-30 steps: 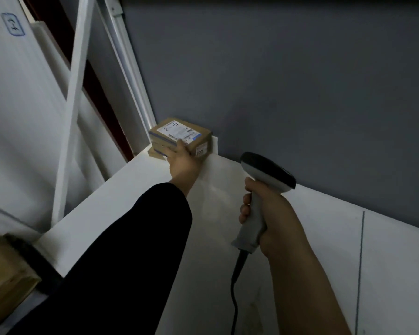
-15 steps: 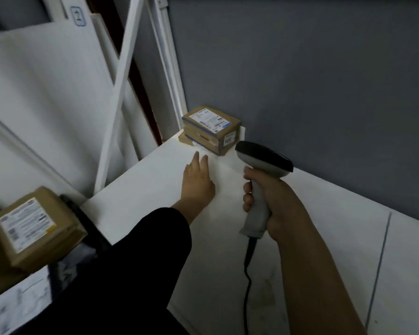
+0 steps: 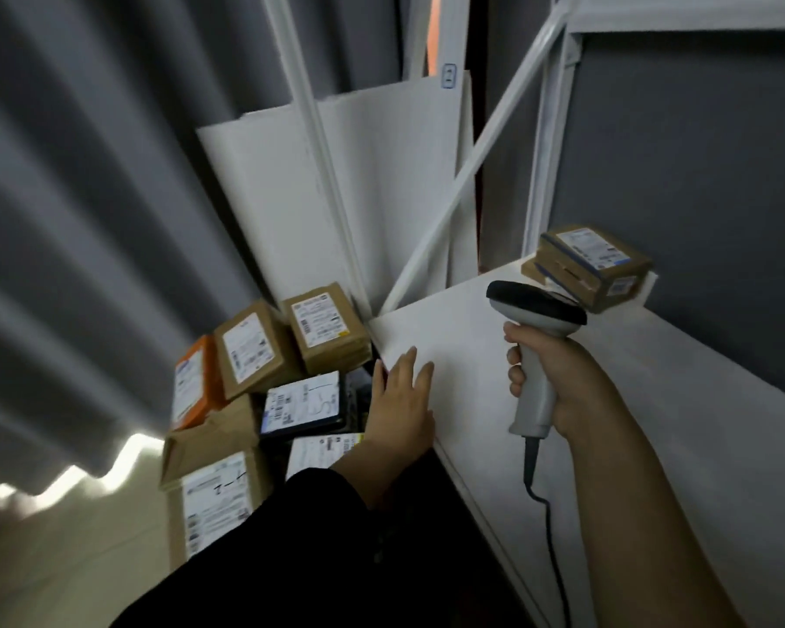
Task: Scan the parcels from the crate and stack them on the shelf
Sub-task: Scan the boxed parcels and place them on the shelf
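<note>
The parcels [image 3: 264, 378] yet to be scanned are being kept in a loose pile low on the left, labels mostly up. The crate beneath them cannot be made out. Nearest the shelf edge, a dark parcel [image 3: 304, 403] with a white label is lying flat, its long axis running roughly across the view toward the shelf [image 3: 653, 401]. Two stacked parcels [image 3: 592, 267] are already being stored at the shelf's far corner, against the grey wall.

The left hand [image 3: 399, 403] is being held over the shelf's left edge, fingers [image 3: 409, 362] straight and spread and nothing in it. The dark parcel is lying just beside it, to its left and a little below. This hand is judged the nearer and the only free one, so the next pick-up is likely being set up for it, with a short reach left and down.

The right hand [image 3: 558, 383] is being kept wrapped round the handle of the scanner [image 3: 535, 310], whose head is being pointed toward the shelf's back, away from the pile. It is well apart from the pile. Its cable [image 3: 549, 514] is trailing down over the shelf. A dark sleeve [image 3: 291, 537] is covering the left arm, and a grey curtain [image 3: 87, 219] is hanging behind the pile.
</note>
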